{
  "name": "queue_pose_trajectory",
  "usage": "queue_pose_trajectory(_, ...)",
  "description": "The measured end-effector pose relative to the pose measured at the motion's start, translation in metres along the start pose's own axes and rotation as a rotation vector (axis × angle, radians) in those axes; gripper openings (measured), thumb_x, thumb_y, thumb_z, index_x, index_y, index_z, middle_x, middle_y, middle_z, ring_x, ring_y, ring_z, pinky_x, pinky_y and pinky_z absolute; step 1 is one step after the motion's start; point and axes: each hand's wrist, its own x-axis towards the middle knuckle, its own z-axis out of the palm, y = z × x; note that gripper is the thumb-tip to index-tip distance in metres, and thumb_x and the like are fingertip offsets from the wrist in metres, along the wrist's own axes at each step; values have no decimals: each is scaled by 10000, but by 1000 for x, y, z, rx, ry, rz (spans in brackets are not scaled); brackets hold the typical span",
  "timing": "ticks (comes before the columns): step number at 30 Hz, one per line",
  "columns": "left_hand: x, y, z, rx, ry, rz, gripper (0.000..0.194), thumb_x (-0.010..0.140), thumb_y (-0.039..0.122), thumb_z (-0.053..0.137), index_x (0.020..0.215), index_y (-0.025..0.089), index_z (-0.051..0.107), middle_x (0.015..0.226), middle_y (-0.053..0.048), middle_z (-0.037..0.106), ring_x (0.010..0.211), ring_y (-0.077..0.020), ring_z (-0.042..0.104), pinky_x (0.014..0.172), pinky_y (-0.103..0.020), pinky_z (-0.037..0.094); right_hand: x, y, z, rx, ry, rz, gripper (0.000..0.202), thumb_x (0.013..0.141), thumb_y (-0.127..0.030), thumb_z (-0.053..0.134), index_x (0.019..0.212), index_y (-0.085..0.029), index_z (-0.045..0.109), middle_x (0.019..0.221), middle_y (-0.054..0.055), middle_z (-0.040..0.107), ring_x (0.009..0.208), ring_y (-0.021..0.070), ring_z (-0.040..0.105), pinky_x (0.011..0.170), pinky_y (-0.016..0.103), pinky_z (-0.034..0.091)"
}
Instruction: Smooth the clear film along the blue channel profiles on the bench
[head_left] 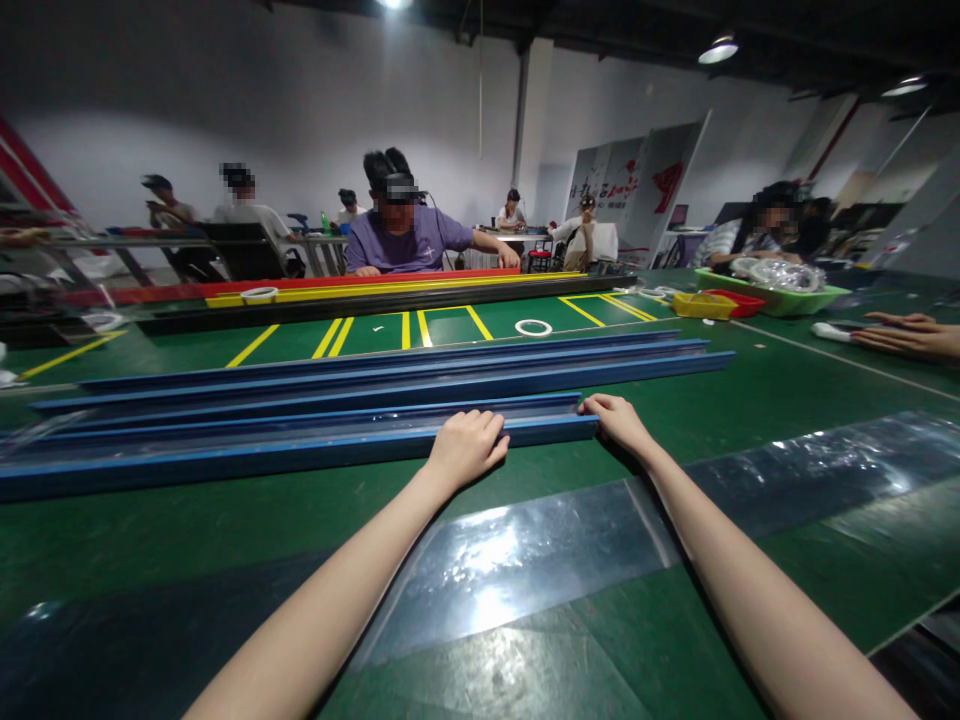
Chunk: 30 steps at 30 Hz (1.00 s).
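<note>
A long blue channel (300,452) lies across the green table, the closest of several blue channels. My left hand (469,445) is wrapped over its near wall, fingers curled into the groove, a short way from its right end. At that right end, my right hand (616,420) has its fingers bent and pressed together against the channel's tip; whatever they pinch is too small to make out. Clear film shows inside the groove. Behind it are more blue channels (525,380). A wide transparent plastic strip (540,550) runs over the table beneath my forearms.
Red, yellow and black long profiles (390,295) lie farther back, before a person in purple. A white ring (533,328) rests near yellow tape lines. At the right stand a yellow tray (703,305), a green basin (817,300) and another person's hands (911,336).
</note>
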Motion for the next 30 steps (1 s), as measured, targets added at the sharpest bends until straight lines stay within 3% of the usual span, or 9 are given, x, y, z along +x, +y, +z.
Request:
queue_pose_trajectory(21, 0, 0, -3, -21, -46, -13, 240, 845, 337, 356, 811, 173, 527, 735, -46, 574, 710, -173, 520, 594, -286, 344, 1, 2, -1, 11, -10, -5, 273, 712, -353, 401, 679, -177, 607, 471, -35, 520, 365, 87, 434, 404, 201, 349)
queue_pose_trajectory(30, 3, 1, -6, -35, -90, -11, 214, 840, 327, 370, 829, 173, 519, 756, -39, 582, 731, -177, 536, 598, -283, 374, 3, 10, 0, 123, -37, 1, 266, 712, -372, 423, 699, -165, 591, 477, -37, 498, 377, 79, 429, 387, 191, 326)
